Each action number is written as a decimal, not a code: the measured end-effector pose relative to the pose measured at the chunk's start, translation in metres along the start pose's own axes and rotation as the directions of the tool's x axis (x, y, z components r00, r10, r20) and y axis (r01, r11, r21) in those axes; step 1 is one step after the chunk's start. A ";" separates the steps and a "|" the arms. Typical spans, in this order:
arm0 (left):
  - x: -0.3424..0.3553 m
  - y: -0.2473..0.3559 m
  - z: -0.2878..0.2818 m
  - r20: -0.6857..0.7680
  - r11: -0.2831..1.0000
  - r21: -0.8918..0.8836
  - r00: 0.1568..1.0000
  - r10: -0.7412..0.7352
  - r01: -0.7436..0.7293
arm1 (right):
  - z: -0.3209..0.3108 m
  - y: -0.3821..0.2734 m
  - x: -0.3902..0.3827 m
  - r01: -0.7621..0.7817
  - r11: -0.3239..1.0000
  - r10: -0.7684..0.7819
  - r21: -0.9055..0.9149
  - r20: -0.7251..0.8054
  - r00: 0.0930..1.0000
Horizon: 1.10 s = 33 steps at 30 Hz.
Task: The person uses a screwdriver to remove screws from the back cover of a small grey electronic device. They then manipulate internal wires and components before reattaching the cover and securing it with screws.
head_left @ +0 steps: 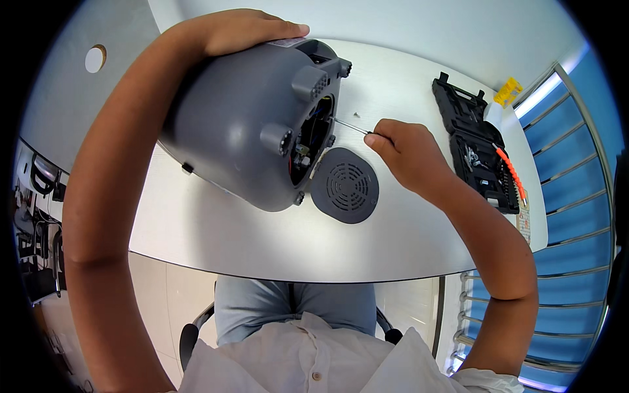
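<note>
A round grey appliance point(242, 124) lies tipped on its side on the white table point(275, 242), its underside facing right. The underside is uncovered, and wires and parts show inside the hole. My left hand point(246, 29) rests over the top of the body and steadies it. My right hand point(406, 154) grips a thin screwdriver point(350, 126) whose tip reaches into the uncovered base. A round vented grey cover point(345, 185) lies flat on the table, just below the opening and beside my right hand.
An open black tool case point(475, 141) with an orange-handled tool lies at the table's right end, next to a white bottle with a yellow cap point(501, 98). Blue railing panels stand on the right. My lap and chair are below the table edge.
</note>
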State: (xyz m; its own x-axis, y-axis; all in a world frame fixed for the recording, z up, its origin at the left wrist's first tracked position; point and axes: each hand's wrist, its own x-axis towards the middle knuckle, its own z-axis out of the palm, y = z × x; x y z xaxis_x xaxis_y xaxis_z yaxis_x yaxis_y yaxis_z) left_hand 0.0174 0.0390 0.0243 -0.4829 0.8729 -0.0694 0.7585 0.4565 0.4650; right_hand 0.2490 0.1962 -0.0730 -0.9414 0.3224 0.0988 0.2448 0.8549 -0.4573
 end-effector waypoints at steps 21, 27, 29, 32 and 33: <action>-0.004 -0.006 0.000 -0.023 0.997 -0.074 0.999 0.029 -0.031 | 0.042 0.001 -0.021 0.144 0.905 -0.342 -0.399 -0.486 0.804; -0.010 0.001 0.001 -0.040 0.996 -0.090 0.999 0.021 -0.024 | 0.054 0.008 -0.014 0.132 0.824 -0.487 -0.552 -0.569 0.663; -0.009 0.001 0.001 -0.035 0.996 -0.087 0.999 0.025 -0.028 | 0.050 0.011 -0.012 0.139 0.808 -0.501 -0.573 -0.541 0.676; -0.006 -0.002 0.000 -0.011 0.994 -0.102 0.999 0.034 -0.035 | 0.043 0.009 -0.008 0.129 0.766 -0.497 -0.630 -0.451 0.741; -0.006 -0.002 0.000 -0.005 0.993 -0.109 0.999 0.037 -0.037 | 0.041 0.008 -0.008 0.114 0.793 -0.431 -0.598 -0.419 0.799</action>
State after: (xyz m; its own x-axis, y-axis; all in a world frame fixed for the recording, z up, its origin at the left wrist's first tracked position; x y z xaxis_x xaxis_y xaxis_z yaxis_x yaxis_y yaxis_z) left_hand 0.0186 0.0325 0.0239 -0.4567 0.8883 -0.0482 0.7235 0.4025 0.5608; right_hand 0.2493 0.1833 -0.1138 -0.7607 0.0595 0.6464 0.2256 0.9580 0.1773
